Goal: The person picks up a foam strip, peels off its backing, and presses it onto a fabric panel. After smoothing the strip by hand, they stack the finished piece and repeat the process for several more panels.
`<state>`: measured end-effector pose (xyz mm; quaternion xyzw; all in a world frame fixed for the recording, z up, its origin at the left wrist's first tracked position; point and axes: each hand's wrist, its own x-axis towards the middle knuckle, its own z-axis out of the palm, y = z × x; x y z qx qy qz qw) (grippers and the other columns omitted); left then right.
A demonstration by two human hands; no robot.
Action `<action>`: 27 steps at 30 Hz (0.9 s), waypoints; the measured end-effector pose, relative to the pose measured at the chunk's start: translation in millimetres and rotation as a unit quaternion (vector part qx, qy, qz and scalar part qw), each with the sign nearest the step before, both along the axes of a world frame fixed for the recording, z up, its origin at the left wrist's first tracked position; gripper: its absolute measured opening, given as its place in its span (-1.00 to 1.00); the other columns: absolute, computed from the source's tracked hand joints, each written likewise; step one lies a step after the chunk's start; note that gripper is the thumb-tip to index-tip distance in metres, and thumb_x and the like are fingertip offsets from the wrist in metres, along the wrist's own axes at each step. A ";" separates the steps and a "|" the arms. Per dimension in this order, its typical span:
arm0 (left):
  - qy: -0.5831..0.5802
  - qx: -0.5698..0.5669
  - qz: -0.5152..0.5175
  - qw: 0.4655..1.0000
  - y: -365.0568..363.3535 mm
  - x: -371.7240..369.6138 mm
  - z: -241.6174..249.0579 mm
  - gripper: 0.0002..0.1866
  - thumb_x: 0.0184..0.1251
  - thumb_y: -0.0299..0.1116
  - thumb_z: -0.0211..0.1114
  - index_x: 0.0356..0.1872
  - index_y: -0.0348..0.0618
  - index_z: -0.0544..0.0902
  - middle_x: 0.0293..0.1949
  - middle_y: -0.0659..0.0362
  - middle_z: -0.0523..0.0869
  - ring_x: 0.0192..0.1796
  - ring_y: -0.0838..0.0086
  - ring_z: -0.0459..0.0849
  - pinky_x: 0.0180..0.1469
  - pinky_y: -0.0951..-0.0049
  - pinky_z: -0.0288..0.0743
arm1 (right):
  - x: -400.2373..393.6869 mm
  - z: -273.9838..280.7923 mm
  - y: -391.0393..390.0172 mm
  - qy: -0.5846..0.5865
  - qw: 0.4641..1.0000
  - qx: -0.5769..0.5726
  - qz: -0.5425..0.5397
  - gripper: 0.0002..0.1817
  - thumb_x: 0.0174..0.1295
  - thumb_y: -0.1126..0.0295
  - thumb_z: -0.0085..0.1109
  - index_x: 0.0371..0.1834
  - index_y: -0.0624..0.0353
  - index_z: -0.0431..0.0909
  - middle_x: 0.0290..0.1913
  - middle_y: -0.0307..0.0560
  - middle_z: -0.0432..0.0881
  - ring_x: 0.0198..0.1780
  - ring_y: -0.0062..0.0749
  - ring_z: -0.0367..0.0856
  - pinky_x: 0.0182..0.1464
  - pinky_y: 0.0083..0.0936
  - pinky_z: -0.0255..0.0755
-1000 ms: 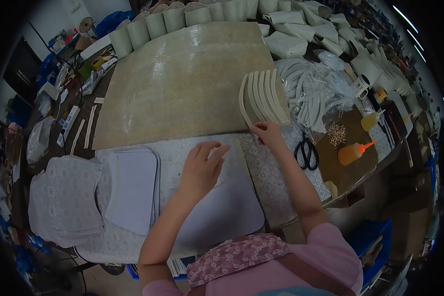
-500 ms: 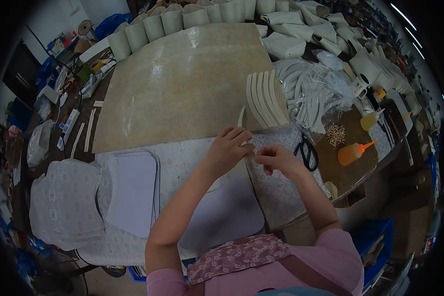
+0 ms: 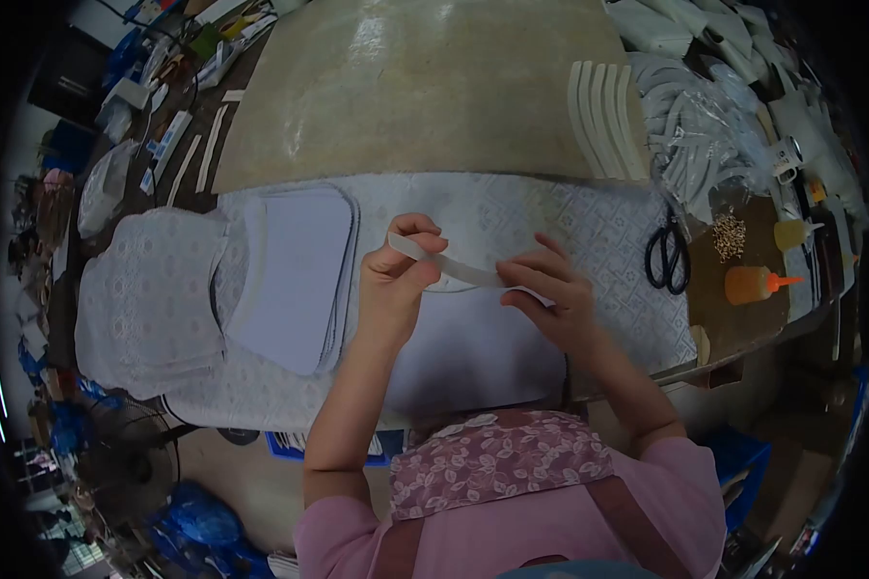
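Observation:
A curved, off-white flat strip (image 3: 466, 272) stretches between my two hands above the near side of the table. My left hand (image 3: 396, 275) is closed on its left end, with thumb and fingers pinching it. My right hand (image 3: 555, 294) grips the other end between thumb and fingers, and that end is partly hidden. Below the hands lies a white panel with rounded corners (image 3: 473, 347). Several similar curved strips (image 3: 603, 121) lie side by side on the right part of the tan board (image 3: 406, 106).
To the left are a stack of white panels (image 3: 295, 275) and patterned fabric pieces (image 3: 150, 299). Black-handled scissors (image 3: 667, 259), a heap of small beige pieces (image 3: 729, 237) and an orange squeeze bottle (image 3: 751, 286) lie right. A plastic bag of strips (image 3: 700, 135) sits behind them.
The view has tipped downward. Both hands have drawn back from the board's front edge toward my body, and the strip is now stretched out between them, plainly visible.

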<state>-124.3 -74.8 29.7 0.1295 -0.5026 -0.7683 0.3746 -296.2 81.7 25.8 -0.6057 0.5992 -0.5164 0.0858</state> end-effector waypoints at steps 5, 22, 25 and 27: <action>-0.059 0.019 0.047 0.997 12.6 45.3 -15.5 -0.52 0.30 -0.22 0.53 0.20 -0.16 0.67 0.15 0.20 0.56 0.18 0.40 0.50 0.28 0.33 0.33 | 19.4 -11.5 -3.8 -0.013 0.999 0.046 0.021 -0.64 0.10 0.48 0.51 0.01 0.09 0.77 -0.12 -0.18 0.71 -0.11 -0.28 0.65 0.23 -0.22 0.41; -0.450 -0.473 0.095 0.751 46.1 93.1 -44.3 -0.49 0.36 -0.40 0.37 0.30 -0.31 0.55 0.34 0.00 0.58 0.18 0.06 0.59 0.24 0.21 0.51 | 40.1 -49.1 -9.1 0.117 0.981 0.158 -0.003 -0.64 0.02 0.53 0.48 -0.04 0.11 0.76 -0.11 -0.17 0.61 0.00 -0.18 0.55 0.03 -0.29 0.47; -0.455 -0.473 0.092 0.749 44.9 92.4 -45.4 -0.48 0.35 -0.40 0.38 0.30 -0.33 0.55 0.34 0.00 0.57 0.17 0.07 0.58 0.24 0.21 0.50 | 40.5 -51.8 -9.4 0.105 0.981 0.162 -0.004 -0.63 0.01 0.54 0.49 -0.05 0.11 0.77 -0.11 -0.17 0.61 -0.01 -0.18 0.55 0.03 -0.30 0.47; -0.455 -0.470 0.092 0.751 44.3 92.5 -45.8 -0.49 0.35 -0.40 0.38 0.30 -0.32 0.55 0.34 0.00 0.57 0.17 0.08 0.58 0.24 0.21 0.50 | 40.1 -52.9 -10.3 0.100 0.982 0.163 -0.004 -0.63 -0.01 0.54 0.49 -0.05 0.11 0.77 -0.11 -0.17 0.61 -0.01 -0.18 0.56 0.03 -0.30 0.47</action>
